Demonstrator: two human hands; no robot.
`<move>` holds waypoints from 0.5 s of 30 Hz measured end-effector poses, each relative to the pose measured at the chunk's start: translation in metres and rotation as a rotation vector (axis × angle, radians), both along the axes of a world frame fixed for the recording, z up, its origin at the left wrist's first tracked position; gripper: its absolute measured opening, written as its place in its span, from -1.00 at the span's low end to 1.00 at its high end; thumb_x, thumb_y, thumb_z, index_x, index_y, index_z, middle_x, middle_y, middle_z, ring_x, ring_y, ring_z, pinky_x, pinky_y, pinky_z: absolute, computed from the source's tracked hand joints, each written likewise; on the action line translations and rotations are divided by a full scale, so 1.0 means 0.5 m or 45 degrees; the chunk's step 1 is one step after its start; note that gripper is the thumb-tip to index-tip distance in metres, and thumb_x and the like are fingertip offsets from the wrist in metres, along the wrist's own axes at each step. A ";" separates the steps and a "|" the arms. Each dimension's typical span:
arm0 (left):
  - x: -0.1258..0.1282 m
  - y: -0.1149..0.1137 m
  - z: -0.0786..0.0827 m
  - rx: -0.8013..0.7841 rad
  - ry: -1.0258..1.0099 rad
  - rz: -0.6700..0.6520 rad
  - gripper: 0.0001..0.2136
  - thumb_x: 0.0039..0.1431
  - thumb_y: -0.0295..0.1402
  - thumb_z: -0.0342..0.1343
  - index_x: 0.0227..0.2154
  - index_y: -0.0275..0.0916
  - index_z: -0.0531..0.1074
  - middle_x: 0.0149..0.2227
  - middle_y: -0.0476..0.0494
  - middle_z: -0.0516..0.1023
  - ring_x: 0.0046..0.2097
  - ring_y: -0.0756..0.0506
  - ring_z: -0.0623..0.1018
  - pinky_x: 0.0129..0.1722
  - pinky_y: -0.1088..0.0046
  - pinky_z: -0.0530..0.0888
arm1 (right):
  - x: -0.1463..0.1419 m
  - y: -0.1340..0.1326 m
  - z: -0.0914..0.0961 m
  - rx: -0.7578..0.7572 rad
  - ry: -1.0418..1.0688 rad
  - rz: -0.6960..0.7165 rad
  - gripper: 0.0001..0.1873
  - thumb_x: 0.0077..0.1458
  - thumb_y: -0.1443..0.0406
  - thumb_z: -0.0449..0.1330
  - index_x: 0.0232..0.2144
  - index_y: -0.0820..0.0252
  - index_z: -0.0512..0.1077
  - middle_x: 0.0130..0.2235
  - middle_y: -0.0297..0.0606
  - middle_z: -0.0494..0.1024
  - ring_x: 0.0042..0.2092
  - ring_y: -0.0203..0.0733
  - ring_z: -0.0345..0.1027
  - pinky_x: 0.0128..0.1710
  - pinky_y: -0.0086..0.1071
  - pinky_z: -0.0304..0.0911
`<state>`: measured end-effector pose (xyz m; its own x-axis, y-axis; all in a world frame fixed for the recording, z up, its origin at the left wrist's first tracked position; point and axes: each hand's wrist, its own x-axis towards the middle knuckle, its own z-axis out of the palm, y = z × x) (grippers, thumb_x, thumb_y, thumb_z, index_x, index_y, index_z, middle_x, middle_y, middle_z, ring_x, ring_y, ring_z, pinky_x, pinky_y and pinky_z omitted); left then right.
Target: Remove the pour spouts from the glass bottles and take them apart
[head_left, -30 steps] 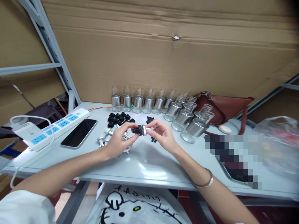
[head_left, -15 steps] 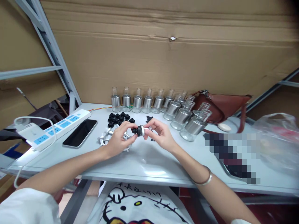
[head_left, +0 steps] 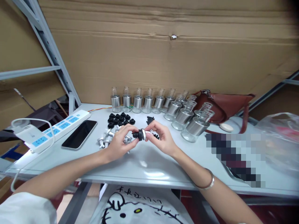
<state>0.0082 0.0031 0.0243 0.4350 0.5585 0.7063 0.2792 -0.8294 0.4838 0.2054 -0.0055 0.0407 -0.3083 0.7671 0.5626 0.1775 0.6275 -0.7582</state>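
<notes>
Both hands meet above the middle of the table. My left hand (head_left: pixel 118 141) pinches a black ribbed stopper (head_left: pixel 137 135), its narrow ribbed end pointing left. From the other side, my right hand (head_left: pixel 162 138) grips a silver pourer spout (head_left: pixel 143 134), whose round flange sits against the stopper; its thin end is hidden by the fingers. Behind my left hand lies a pile of silver spouts (head_left: pixel 106 137), partly covered by it. Beyond that, black stoppers (head_left: pixel 120 119) stand in a cluster. Small black parts (head_left: pixel 149 119) lie behind my right hand.
Glass bottles with metal sleeves (head_left: pixel 137 102) line the back and right of the table (head_left: pixel 112 171). On the left are a phone (head_left: pixel 80 134) and a power strip (head_left: pixel 63 126). A brown bag (head_left: pixel 229 104), a white oval object (head_left: pixel 226 127) and a plastic bag (head_left: pixel 277 140) lie right.
The held stopper and spout have shifted slightly down and right, with both hands still gripping them. The view has moved a little.
</notes>
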 end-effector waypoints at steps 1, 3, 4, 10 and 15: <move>-0.001 0.000 0.000 -0.002 0.007 0.002 -0.88 0.17 -0.45 0.03 -0.22 -0.22 0.32 -0.29 -0.09 0.46 -0.24 -0.06 0.45 -0.22 0.42 0.37 | 0.000 -0.001 0.001 0.011 -0.012 -0.012 -0.83 0.13 0.21 0.15 -0.41 0.20 0.33 -0.51 -0.33 0.46 -0.45 -0.29 0.34 -0.40 -0.38 0.22; -0.002 -0.001 0.000 0.009 0.003 0.001 -0.88 0.18 -0.44 0.03 -0.21 -0.22 0.32 -0.28 -0.09 0.47 -0.23 -0.06 0.46 -0.21 0.41 0.37 | -0.001 -0.003 0.003 0.041 -0.030 -0.026 -0.86 0.12 0.24 0.15 -0.42 0.20 0.34 -0.51 -0.33 0.46 -0.46 -0.30 0.34 -0.43 -0.41 0.21; -0.003 -0.001 0.000 0.021 -0.006 -0.003 -0.88 0.18 -0.45 0.04 -0.21 -0.22 0.32 -0.27 -0.09 0.47 -0.22 -0.06 0.46 -0.21 0.42 0.37 | -0.001 -0.004 0.003 0.062 -0.039 -0.031 -0.87 0.12 0.26 0.15 -0.41 0.20 0.34 -0.51 -0.34 0.46 -0.46 -0.30 0.34 -0.44 -0.41 0.21; -0.006 0.005 0.000 0.077 -0.095 -0.011 -0.87 0.17 -0.45 0.08 -0.20 -0.23 0.35 -0.28 -0.11 0.50 -0.25 -0.07 0.48 -0.25 0.41 0.38 | -0.001 -0.010 0.003 0.227 -0.092 -0.087 -0.94 0.12 0.31 0.16 -0.36 0.20 0.39 -0.43 -0.30 0.52 -0.43 -0.32 0.38 -0.44 -0.44 0.25; -0.010 0.013 -0.002 0.086 -0.186 -0.072 -0.84 0.18 -0.43 0.13 -0.17 -0.22 0.40 -0.27 -0.13 0.51 -0.24 -0.06 0.50 -0.26 0.43 0.44 | -0.005 -0.011 0.005 0.440 -0.090 -0.087 -0.95 0.14 0.38 0.15 -0.30 0.17 0.39 -0.38 -0.28 0.54 -0.40 -0.31 0.41 -0.40 -0.43 0.32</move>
<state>0.0033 0.0095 0.0231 0.3543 0.4847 0.7997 0.1616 -0.8740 0.4582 0.2029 -0.0108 0.0433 -0.3103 0.5552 0.7717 0.2720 0.8297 -0.4875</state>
